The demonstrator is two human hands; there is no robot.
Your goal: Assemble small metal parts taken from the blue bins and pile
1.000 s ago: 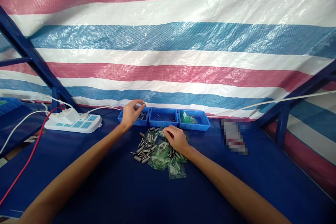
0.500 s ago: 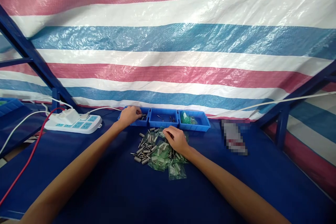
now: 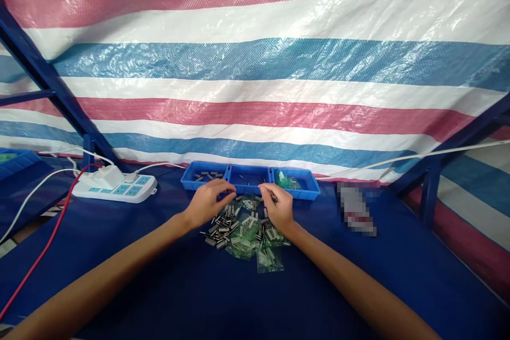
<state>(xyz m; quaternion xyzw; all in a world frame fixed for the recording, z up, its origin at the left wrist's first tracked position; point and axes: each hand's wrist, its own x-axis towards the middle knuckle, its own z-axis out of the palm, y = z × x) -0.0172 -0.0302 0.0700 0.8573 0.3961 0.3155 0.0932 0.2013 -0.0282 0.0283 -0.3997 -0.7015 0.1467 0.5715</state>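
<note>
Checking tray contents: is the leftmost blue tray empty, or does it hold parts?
Not empty: the leftmost blue tray holds several small metal pieces, lying in a loose group on its floor.

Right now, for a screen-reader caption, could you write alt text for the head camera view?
The left hand and right hand reach over a heap of small metal cylinders and clear plastic bags, just in front of three blue trays on a dark blue bench. A white power strip lies to the left, and a striped tarp hangs behind.
</note>
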